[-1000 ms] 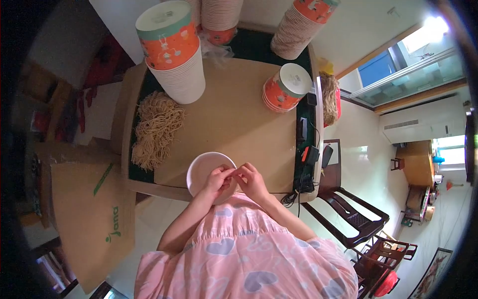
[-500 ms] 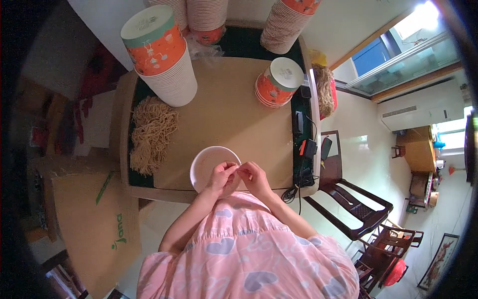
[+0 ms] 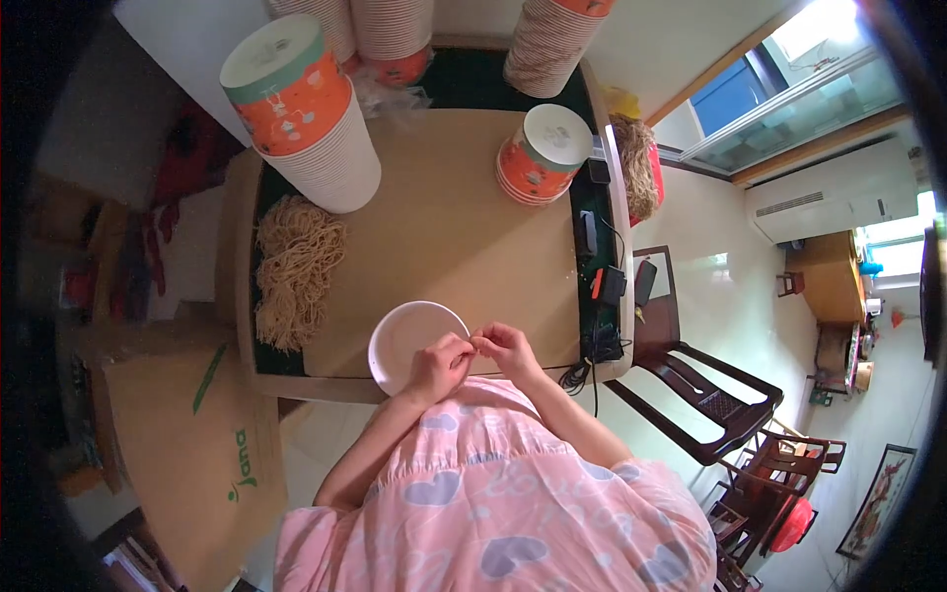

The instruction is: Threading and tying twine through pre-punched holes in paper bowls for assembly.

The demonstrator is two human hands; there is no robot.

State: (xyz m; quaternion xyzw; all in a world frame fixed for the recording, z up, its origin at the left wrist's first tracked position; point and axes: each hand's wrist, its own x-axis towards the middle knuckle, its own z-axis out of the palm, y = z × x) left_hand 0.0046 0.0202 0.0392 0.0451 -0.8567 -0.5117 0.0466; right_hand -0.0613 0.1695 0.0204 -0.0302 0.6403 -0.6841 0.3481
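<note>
A white paper tub (image 3: 393, 333) stands mouth up at the near edge of the table, against my pink clothing. Over its right rim my left hand (image 3: 440, 368) is closed, thumb and fingertips pinched. Just beyond that rim, my right hand (image 3: 506, 353) meets it with a pinch of its own. The fingertips of both hands nearly touch; whatever is between them is too small to make out. A bundle of beige string (image 3: 299, 271) lies at the left, apart from my hands.
Cardboard (image 3: 449, 212) covers most of the tabletop. A tall stack of orange and white tubs (image 3: 321, 123) rises at the back left, a short stack (image 3: 541, 158) at the back right. Black adapters and cables (image 3: 604, 286) line the right edge. A dark wooden chair (image 3: 705, 400) stands beyond.
My view has shifted a little, so the table sits slightly differently. Both hands stay pinched together by the tub's rim, with small finger movements.
</note>
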